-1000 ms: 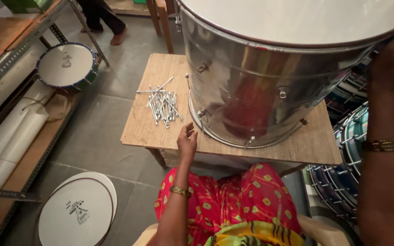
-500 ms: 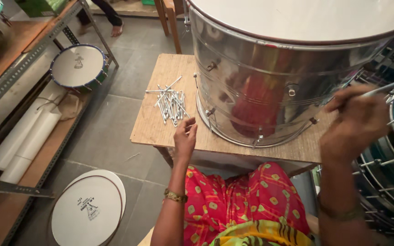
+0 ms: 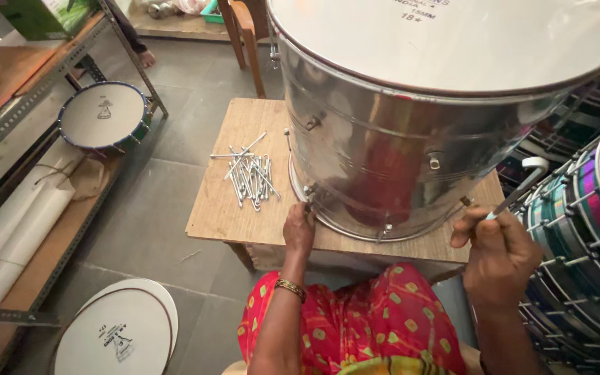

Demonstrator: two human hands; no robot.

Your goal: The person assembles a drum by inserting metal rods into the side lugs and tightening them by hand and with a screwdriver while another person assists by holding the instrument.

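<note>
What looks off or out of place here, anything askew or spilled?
Mostly tidy. The metal rods on the wooden table lie in a loose crossed pile, a few splayed sideways. The steel drum overhangs the table's far edge. Left hand touches its bottom rim; right hand holds a hooked rod. No damage visible.

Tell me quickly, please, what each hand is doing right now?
Left hand: fingers closed at the bottom rim of the steel drum; what they grip cannot be told.
Right hand: closed on a hooked metal rod.
</note>
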